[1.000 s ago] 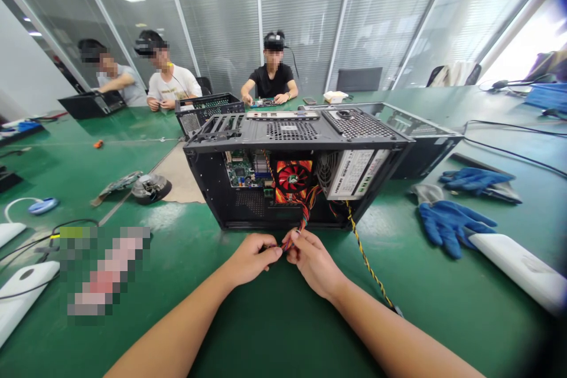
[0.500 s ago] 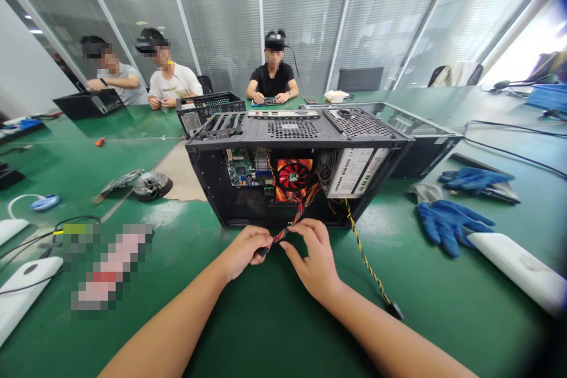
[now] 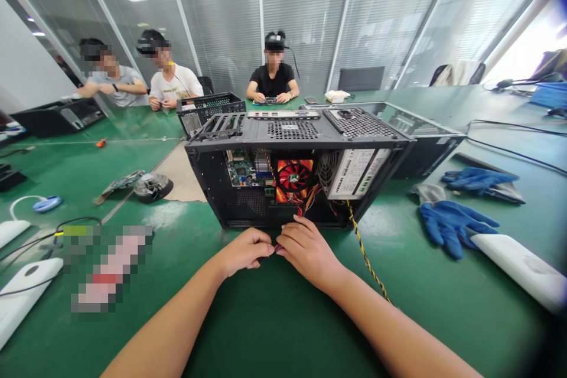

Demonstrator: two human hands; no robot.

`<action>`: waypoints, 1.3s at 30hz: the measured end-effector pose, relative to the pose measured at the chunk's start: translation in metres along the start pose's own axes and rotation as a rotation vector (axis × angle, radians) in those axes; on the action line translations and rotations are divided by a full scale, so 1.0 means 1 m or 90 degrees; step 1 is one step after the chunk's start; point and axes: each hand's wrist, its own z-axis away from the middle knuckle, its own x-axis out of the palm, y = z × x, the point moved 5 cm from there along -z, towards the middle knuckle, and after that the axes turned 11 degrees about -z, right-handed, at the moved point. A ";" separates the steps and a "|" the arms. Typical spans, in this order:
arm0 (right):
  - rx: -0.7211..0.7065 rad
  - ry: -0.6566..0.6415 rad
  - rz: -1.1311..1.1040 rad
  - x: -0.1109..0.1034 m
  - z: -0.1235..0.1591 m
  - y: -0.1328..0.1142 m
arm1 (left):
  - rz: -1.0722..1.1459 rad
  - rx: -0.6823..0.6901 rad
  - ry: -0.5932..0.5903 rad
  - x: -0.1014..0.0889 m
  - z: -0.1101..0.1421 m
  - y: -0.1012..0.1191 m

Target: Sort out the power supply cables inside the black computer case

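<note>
An open black computer case (image 3: pixel 292 130) lies on its side on the green table (image 3: pixel 274 319), showing a motherboard, a red fan (image 3: pixel 292 177) and a power supply (image 3: pixel 354 171). A bundle of red, blue and orange wires (image 3: pixel 300 210) runs out of the case toward me. My left hand (image 3: pixel 245 251) is closed, pinching the end of that bundle just in front of the case. My right hand (image 3: pixel 308 251) lies over the bundle beside it, fingers curled on the wires. A yellow-and-black twisted cable (image 3: pixel 365 257) trails from the case past my right forearm.
Blue gloves (image 3: pixel 452 221) and white devices (image 3: pixel 518 266) lie right of the case. A second open case (image 3: pixel 420 136) stands behind it. A round fan cooler (image 3: pixel 153 186) lies left, with cables and white devices at the left edge. Three people sit at the far side.
My right hand has come down over the wire bundle, covering most of it, and both hands have drawn closer together. A person at the far left has shifted their black case leftward.
</note>
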 end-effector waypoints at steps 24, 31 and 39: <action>0.038 -0.134 0.144 0.020 -0.010 0.011 | -0.003 -0.110 0.144 -0.013 0.004 -0.008; 0.044 -0.153 0.190 0.023 -0.013 0.006 | 0.010 -0.064 0.142 -0.009 0.004 -0.005; 0.004 -0.112 0.126 0.016 -0.008 0.010 | -0.081 0.008 0.126 -0.008 0.003 0.002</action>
